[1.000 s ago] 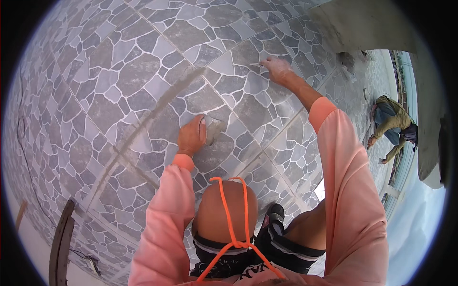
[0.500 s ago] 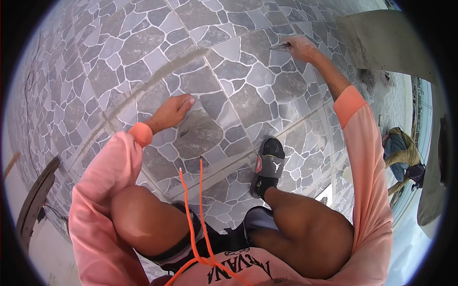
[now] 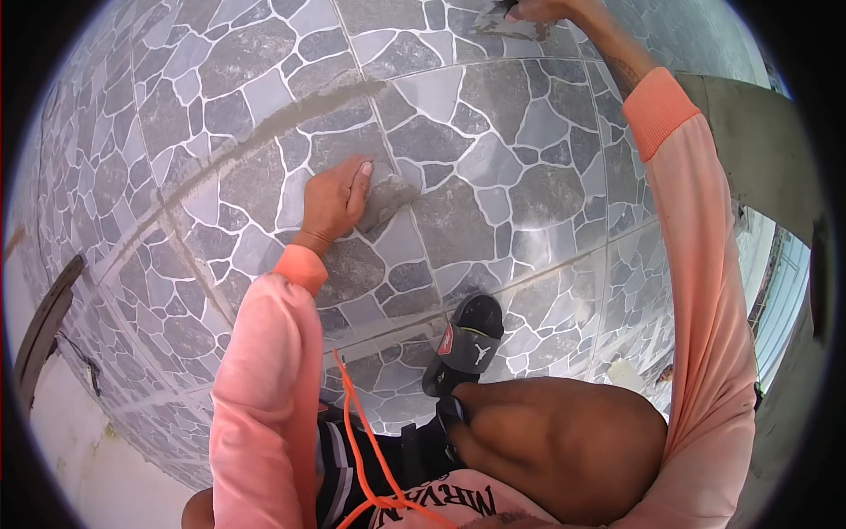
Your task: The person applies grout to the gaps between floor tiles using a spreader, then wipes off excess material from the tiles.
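My left hand (image 3: 333,203) is closed, thumb on top, over the patterned tile floor (image 3: 493,163). A thin, flat grey-brown sheet (image 3: 388,199) juts from beside its fingers and appears to be gripped by it; its exact kind is unclear. Far off at the top edge, my right hand (image 3: 546,9) is wrapped round a flat-bladed scraper (image 3: 507,25). The blade lies low against the tiles and has brownish smears on it. Part of that hand is cut off by the frame. A grey-brown band of filler (image 3: 264,130) runs along a tile joint beyond my left hand.
My foot in a black slide sandal (image 3: 471,339) rests on the tiles near the middle. A weathered wooden piece (image 3: 53,309) stands at the left rim. A large greyish-green panel (image 3: 749,145) is at the right. A small pale block (image 3: 626,375) lies beyond my knee.
My right hand has moved farther away with the scraper, whose blade now shows flat. My left hand has come slightly right, and the sheet beside it shows more plainly. My view has shifted.
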The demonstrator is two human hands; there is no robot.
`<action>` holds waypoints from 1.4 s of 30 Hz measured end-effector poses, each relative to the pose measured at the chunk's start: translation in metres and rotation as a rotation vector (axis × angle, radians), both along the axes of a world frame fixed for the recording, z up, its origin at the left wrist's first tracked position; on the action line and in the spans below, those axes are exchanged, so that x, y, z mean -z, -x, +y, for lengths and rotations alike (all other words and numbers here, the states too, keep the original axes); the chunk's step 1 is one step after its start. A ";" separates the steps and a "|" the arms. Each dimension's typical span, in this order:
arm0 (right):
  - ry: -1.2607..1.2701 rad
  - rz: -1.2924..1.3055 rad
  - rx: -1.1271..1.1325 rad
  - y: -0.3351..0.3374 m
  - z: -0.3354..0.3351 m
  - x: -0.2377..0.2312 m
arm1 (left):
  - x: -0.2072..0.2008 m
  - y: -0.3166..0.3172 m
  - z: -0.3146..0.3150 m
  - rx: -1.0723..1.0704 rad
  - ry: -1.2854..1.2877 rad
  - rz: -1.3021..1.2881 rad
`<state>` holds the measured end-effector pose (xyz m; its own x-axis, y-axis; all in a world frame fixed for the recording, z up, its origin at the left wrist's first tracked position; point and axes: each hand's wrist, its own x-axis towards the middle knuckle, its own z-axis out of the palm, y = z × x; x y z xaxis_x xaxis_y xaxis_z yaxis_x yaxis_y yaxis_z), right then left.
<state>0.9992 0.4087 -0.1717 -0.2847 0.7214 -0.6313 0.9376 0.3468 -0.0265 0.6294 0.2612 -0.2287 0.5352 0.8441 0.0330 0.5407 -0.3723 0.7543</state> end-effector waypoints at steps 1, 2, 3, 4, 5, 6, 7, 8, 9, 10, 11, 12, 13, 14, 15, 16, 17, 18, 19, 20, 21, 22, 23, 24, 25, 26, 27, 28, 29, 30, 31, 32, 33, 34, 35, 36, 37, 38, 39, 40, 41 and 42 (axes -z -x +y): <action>0.039 -0.014 0.025 0.007 0.001 0.004 | 0.004 0.005 -0.006 -0.005 0.019 0.009; 0.052 -0.069 0.050 0.001 0.012 -0.012 | 0.004 -0.002 -0.005 -0.057 0.007 -0.020; 0.077 -0.094 0.075 0.004 0.018 -0.017 | 0.004 0.000 -0.006 -0.109 0.008 -0.018; 0.146 -0.090 0.035 -0.004 0.025 -0.024 | 0.006 -0.004 -0.006 -0.117 0.018 -0.018; 0.155 -0.089 0.026 -0.008 0.024 -0.025 | 0.008 -0.007 -0.006 -0.102 0.018 -0.024; 0.105 -0.013 0.131 -0.017 0.025 -0.028 | 0.008 -0.010 -0.005 -0.088 0.011 -0.030; 0.054 0.064 0.237 -0.023 0.027 -0.027 | 0.008 -0.012 -0.005 -0.096 0.012 -0.027; 0.053 -0.034 0.081 -0.019 0.020 -0.011 | 0.008 -0.013 -0.007 -0.099 0.021 -0.030; 0.055 -0.023 0.082 -0.018 0.020 -0.009 | 0.007 -0.010 -0.007 -0.094 0.030 -0.026; 0.043 0.105 0.089 -0.018 0.020 -0.008 | 0.007 -0.007 -0.006 -0.091 0.031 -0.014; 0.031 0.233 0.097 -0.020 0.018 -0.007 | 0.007 -0.005 -0.005 -0.087 0.035 -0.001; -0.026 0.268 0.119 -0.025 0.024 -0.008 | 0.005 -0.006 -0.003 -0.088 0.033 0.004; -0.030 0.271 0.120 -0.025 0.023 -0.003 | 0.004 -0.008 -0.004 -0.086 0.029 0.008; 0.003 0.139 0.082 -0.023 0.021 0.005 | 0.003 -0.009 -0.006 -0.102 0.030 -0.008; 0.038 0.013 0.044 -0.014 0.018 0.009 | 0.003 -0.008 -0.006 -0.116 0.031 -0.018; 0.130 0.072 0.036 -0.016 0.022 0.002 | 0.003 -0.007 -0.005 -0.112 0.028 -0.010; 0.128 0.080 0.039 -0.014 0.028 -0.004 | 0.004 -0.006 -0.003 -0.115 0.032 0.009; 0.095 0.068 0.146 -0.026 0.034 -0.013 | 0.003 -0.014 -0.003 -0.114 0.037 -0.002; 0.063 0.079 0.245 -0.034 0.041 -0.011 | 0.003 -0.015 -0.005 -0.113 0.037 -0.001; -0.049 0.091 0.109 -0.034 0.026 0.012 | 0.002 -0.016 -0.006 -0.120 0.039 -0.004; -0.054 0.099 0.107 -0.031 0.026 0.010 | 0.002 -0.012 -0.006 -0.129 0.036 0.001; -0.027 0.146 0.076 -0.029 0.027 0.008 | 0.004 -0.009 -0.005 -0.131 0.032 0.007; 0.000 0.192 0.043 -0.028 0.028 0.006 | 0.006 -0.007 -0.004 -0.135 0.016 -0.003; -0.143 0.253 0.124 -0.037 0.024 -0.002 | 0.005 -0.012 -0.004 -0.136 0.002 -0.023; -0.146 0.249 0.123 -0.040 0.019 -0.002 | 0.004 -0.013 -0.006 -0.137 -0.001 -0.027; -0.112 0.228 0.097 -0.042 0.009 -0.001 | 0.003 -0.015 -0.007 -0.131 0.012 -0.020; -0.078 0.210 0.073 -0.040 0.004 0.001 | 0.002 -0.013 -0.007 -0.125 0.024 -0.010; -0.011 0.184 0.016 -0.044 0.010 -0.006 | 0.003 -0.013 -0.005 -0.125 0.022 -0.010; -0.014 0.184 0.016 -0.047 0.011 -0.013 | 0.003 -0.013 -0.003 -0.119 -0.001 -0.009; -0.067 0.283 0.209 -0.050 0.009 -0.019 | 0.004 -0.015 -0.004 -0.115 -0.019 -0.011; -0.117 0.389 0.401 -0.040 0.004 -0.026 | 0.005 -0.012 -0.006 -0.120 -0.015 -0.005; -0.174 0.417 0.333 -0.026 -0.009 -0.026 | 0.006 -0.009 -0.008 -0.130 0.007 0.009; -0.209 0.272 0.098 -0.016 -0.025 -0.022 | 0.004 -0.009 -0.006 -0.134 0.021 0.011; -0.239 0.124 -0.138 -0.008 -0.045 -0.009 | 0.003 -0.010 -0.005 -0.135 0.017 0.007; -0.263 0.158 -0.142 0.002 -0.068 -0.007 | 0.005 -0.011 -0.005 -0.146 -0.009 -0.010; -0.283 0.195 -0.146 0.010 -0.091 -0.005 | 0.006 -0.012 -0.006 -0.156 -0.032 -0.024; -0.278 0.200 -0.149 0.012 -0.111 0.004 | 0.006 -0.013 -0.008 -0.161 -0.028 -0.019; -0.384 0.209 -0.209 0.010 -0.128 0.012 | 0.006 -0.013 -0.007 -0.152 -0.017 -0.011; -0.493 0.214 -0.269 0.011 -0.136 0.011 | 0.005 -0.014 -0.006 -0.141 -0.007 -0.006; -0.489 0.197 -0.248 0.008 -0.135 0.009 | 0.004 -0.015 -0.005 -0.140 -0.006 -0.008; -0.488 0.194 -0.246 0.004 -0.125 0.010 | 0.002 -0.015 -0.003 -0.128 0.009 0.000; -0.548 0.175 -0.199 -0.005 -0.112 0.017 | 0.003 -0.017 -0.005 -0.112 0.030 0.006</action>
